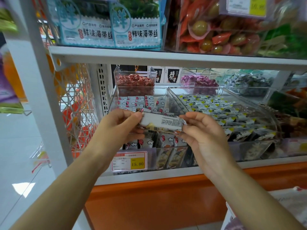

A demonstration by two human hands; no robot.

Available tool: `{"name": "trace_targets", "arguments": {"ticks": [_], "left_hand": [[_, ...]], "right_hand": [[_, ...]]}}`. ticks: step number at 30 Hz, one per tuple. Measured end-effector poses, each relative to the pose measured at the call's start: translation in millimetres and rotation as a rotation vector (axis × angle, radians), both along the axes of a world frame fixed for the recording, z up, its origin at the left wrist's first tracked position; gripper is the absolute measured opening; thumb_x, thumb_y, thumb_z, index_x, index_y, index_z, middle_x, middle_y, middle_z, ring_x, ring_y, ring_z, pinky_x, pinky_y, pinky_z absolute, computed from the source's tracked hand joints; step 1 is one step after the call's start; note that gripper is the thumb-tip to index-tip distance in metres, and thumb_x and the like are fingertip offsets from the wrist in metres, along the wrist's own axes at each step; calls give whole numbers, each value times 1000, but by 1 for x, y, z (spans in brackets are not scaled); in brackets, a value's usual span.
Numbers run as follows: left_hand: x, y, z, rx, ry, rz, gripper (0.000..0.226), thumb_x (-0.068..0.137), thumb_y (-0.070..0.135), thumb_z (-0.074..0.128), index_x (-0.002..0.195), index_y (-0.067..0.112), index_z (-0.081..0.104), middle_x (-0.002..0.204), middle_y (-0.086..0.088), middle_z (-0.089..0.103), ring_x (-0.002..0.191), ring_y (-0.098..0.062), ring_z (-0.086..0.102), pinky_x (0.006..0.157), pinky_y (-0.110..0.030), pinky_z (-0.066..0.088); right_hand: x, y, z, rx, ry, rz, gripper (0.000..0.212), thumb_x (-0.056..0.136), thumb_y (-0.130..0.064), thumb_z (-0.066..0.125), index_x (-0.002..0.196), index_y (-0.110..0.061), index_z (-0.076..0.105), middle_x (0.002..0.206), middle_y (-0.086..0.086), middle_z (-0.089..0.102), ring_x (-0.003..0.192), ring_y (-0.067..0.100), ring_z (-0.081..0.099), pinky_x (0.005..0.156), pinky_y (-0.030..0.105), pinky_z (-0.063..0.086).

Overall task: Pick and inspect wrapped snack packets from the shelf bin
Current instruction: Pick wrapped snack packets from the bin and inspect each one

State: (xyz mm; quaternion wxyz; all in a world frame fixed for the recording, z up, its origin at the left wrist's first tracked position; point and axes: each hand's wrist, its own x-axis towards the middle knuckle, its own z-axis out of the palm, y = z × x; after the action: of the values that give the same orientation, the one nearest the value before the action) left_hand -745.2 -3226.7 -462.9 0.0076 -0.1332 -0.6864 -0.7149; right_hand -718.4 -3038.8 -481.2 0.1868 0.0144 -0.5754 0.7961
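Snack packet (163, 123), pinched between left hand (123, 126), right hand (201, 130)

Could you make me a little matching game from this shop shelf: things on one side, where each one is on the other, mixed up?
1 snack packet
2 price tag
3 red-wrapped sweets
4 seaweed bags

a on the upper shelf
b held between left hand and right hand
c on the front of the clear bin
d in the small box at the back

Pairs: 1-b, 2-c, 3-d, 4-a
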Motion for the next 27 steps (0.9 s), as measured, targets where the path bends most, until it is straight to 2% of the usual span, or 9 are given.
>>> {"name": "trace_targets", "arguments": {"ticks": [7,10,13,16,19,21,23,25,27], "left_hand": [[1,0,-1,-94,51,2,8,87,9,59,94,8,64,84,-10,72,79,-19,71,69,-22,57],[-1,0,-2,-100,37,2,10,87,6,60,96,8,63,88,-12,71,80,-20,71,69,-22,57],[-2,1,-2,-84,-10,39,6,88,6,58,91,8,63,84,-11,70,75,-19,71,65,-23,57],[-5,0,-2,-101,4,116,10,91,12,55,88,9,64,72,-8,68,67,-17,69,59,-22,56],[-9,1,0,-141,18,156,16,94,19,52,88,14,66,63,0,67,63,-15,68,59,-27,58],[-15,4,1,-233,97,221,18,96,24,48,94,17,65,71,4,68,63,-8,66,57,-24,56],[-27,8,2,-423,260,335,18,96,25,48,106,20,62,90,5,67,73,-6,63,61,-21,50],[-45,13,3,-625,367,362,28,95,18,48,121,16,58,116,-2,62,98,-14,59,81,-28,48],[-66,20,2,-843,409,262,28,92,10,48,118,11,57,125,-9,55,116,-25,50,97,-37,41]], "right_hand": [[0,2,4,-240,-66,34,20,88,4,51,74,-9,57,73,5,71,80,20,68,69,26,59],[-2,4,2,-248,-76,41,19,89,4,49,76,-7,57,79,7,71,83,21,69,71,26,59],[-3,5,-1,-105,-30,47,7,85,-2,58,83,-7,62,86,7,70,89,21,68,73,25,57],[-2,6,-5,118,-6,67,27,72,-12,72,98,-16,66,93,-1,71,95,18,68,83,29,55],[-3,4,-2,337,0,-31,23,78,-10,71,98,-17,62,95,1,71,88,18,70,81,32,56],[-8,7,5,310,33,-102,16,79,-10,70,92,-14,61,87,2,73,79,19,71,74,29,58],[-17,11,16,352,58,-207,16,80,-10,70,89,-16,58,82,3,71,75,17,71,72,28,59],[-31,13,25,423,67,-278,18,81,-11,70,88,-19,56,87,5,69,75,18,70,73,31,59],[-47,13,32,478,75,-304,19,81,-11,71,85,-19,54,92,10,66,81,24,69,76,38,58]]}}
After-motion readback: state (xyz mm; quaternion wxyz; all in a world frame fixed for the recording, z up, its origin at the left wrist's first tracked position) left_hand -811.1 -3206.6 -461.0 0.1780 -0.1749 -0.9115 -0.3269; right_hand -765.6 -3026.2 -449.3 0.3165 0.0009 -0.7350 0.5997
